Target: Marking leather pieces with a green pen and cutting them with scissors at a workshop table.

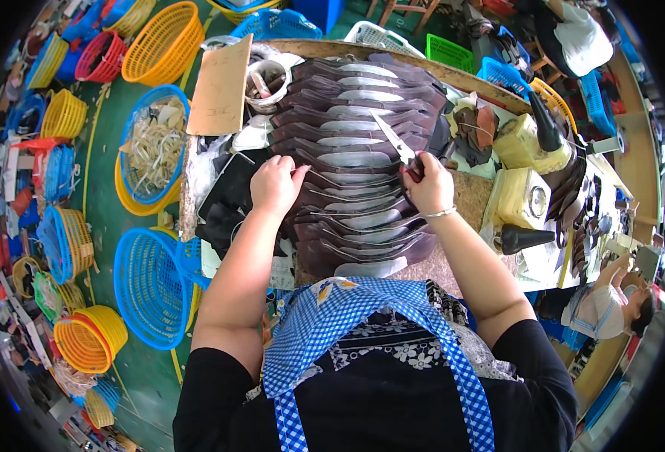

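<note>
Dark brown shaped leather pieces (pixel 351 200), several of them, lie overlapped in a long row on the table in front of me, each showing a pale grey curved strip along its middle. With my left hand (pixel 275 185) I pinch the left edge of one piece, fingertips and thumb close together. My right hand (pixel 429 185) is closed round the dark handles of a pair of scissors (pixel 397 141). The scissors' silver blades point up and left over the row. What the left fingertips grip is partly hidden.
At the table's far left stand a cardboard sheet (pixel 219 90) and a white tub of tools (pixel 267 84). Yellowish containers (pixel 519 197) with black nozzles sit on the right. Blue basket (pixel 151 286) and yellow basket (pixel 163 44) stand on the green floor; another person (pixel 600 305) is at right.
</note>
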The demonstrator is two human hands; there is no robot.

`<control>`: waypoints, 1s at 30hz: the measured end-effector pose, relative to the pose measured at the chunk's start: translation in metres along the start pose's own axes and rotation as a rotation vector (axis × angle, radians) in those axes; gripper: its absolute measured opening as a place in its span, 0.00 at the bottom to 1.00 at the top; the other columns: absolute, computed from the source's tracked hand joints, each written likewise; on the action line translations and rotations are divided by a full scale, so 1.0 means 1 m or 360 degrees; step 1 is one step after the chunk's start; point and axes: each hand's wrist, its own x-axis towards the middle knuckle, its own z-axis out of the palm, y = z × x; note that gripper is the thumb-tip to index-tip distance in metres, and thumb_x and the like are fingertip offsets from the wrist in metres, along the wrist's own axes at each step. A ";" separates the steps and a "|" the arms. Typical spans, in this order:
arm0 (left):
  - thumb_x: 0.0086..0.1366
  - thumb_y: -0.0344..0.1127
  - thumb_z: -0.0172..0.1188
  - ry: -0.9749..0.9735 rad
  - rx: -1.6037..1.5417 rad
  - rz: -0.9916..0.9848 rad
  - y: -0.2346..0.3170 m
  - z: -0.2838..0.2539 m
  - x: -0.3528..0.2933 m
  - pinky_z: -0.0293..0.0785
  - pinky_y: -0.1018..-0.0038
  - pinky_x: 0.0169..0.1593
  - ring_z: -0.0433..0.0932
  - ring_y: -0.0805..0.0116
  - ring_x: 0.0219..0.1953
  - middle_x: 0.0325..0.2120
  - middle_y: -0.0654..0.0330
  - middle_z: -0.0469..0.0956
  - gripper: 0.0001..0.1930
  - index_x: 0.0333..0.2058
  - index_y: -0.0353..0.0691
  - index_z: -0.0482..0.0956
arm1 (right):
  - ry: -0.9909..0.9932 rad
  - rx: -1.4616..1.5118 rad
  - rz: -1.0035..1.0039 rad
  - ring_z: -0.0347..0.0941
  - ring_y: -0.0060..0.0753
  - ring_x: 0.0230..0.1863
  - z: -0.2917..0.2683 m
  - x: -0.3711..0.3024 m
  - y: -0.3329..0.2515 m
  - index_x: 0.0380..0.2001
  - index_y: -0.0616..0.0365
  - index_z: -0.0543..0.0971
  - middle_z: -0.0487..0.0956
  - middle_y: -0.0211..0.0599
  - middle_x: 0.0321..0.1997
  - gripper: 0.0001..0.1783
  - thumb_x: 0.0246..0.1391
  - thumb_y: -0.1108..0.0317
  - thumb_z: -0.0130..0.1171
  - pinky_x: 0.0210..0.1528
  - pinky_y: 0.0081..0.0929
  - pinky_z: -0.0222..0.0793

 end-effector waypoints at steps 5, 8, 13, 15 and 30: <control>0.55 0.45 0.60 -0.0540 -0.0636 -0.0605 -0.011 -0.014 -0.006 0.67 0.71 0.24 0.72 0.62 0.18 0.15 0.56 0.72 0.17 0.22 0.35 0.74 | -0.0287 -0.0189 -0.0848 0.70 0.40 0.37 -0.031 0.012 -0.021 0.34 0.57 0.75 0.72 0.36 0.34 0.19 0.32 0.71 0.61 0.40 0.32 0.68; 0.58 0.42 0.58 -0.0514 -0.0694 -0.0592 -0.014 -0.016 -0.011 0.66 0.72 0.23 0.71 0.64 0.16 0.14 0.54 0.73 0.15 0.24 0.34 0.76 | -0.0233 -0.0452 -0.1139 0.64 0.35 0.37 -0.017 0.026 -0.044 0.28 0.58 0.72 0.69 0.34 0.31 0.10 0.37 0.72 0.49 0.40 0.29 0.62; 0.56 0.36 0.58 -0.0466 -0.0763 -0.0542 -0.005 -0.017 -0.013 0.67 0.72 0.25 0.73 0.63 0.18 0.16 0.54 0.75 0.09 0.26 0.35 0.76 | -0.0371 -0.0584 -0.1128 0.66 0.37 0.37 0.003 0.033 -0.061 0.26 0.57 0.74 0.71 0.35 0.30 0.08 0.36 0.71 0.53 0.37 0.30 0.66; 0.56 0.35 0.57 -0.0435 -0.0749 -0.0583 0.001 -0.018 -0.017 0.68 0.73 0.26 0.75 0.63 0.20 0.17 0.54 0.76 0.08 0.26 0.35 0.77 | -0.0479 -0.0662 -0.1023 0.67 0.38 0.37 0.003 0.031 -0.064 0.25 0.57 0.75 0.72 0.35 0.30 0.07 0.36 0.71 0.53 0.36 0.30 0.68; 0.55 0.37 0.61 -0.0512 -0.0906 -0.0363 0.012 -0.031 -0.001 0.69 0.75 0.26 0.75 0.68 0.21 0.20 0.57 0.76 0.08 0.28 0.38 0.79 | -0.0116 0.0657 0.0343 0.72 0.33 0.24 0.001 0.008 0.023 0.32 0.61 0.73 0.77 0.40 0.24 0.19 0.36 0.66 0.69 0.32 0.25 0.69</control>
